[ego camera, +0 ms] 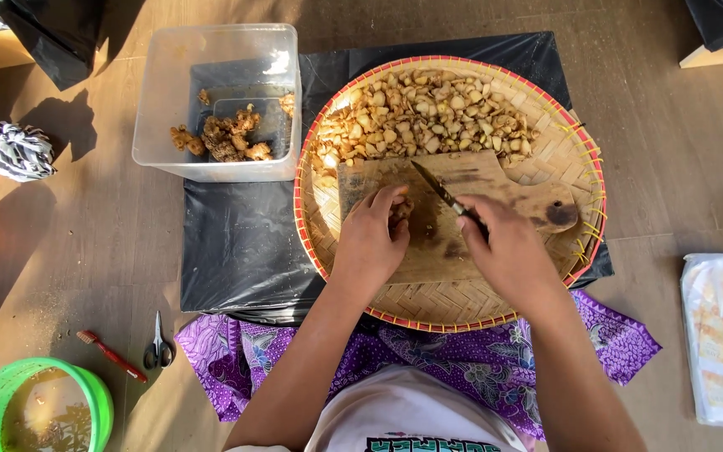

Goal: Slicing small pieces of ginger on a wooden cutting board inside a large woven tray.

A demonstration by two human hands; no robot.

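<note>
A: Two hands worked over a wooden cutting board (462, 180) laid inside a round woven tray (575, 151). Where was the ginger piece (402, 209)?

B: It sat on the board, pinned under the curled fingers of the left hand (370, 243), which was closed down on it. Most of it was hidden, so its long axis could not be read

A: And the right hand (508, 251)?

B: It was clamped round the dark handle of a knife (445, 194). The blade's long axis ran diagonally, tip pointing up and to the left, away from the person, just beside the ginger

A: How would the ginger likely handle?

B: Judged light, firm and knobbly, apt to roll; best held from above, fingertips tucked back from the edge

A: What lay around?

B: Chopped pieces (428, 113) heaped on the tray's far side, whole roots in a clear plastic tub (161, 109) to the left, and scissors (159, 347) and a toothbrush (110, 353) on the floor
</note>
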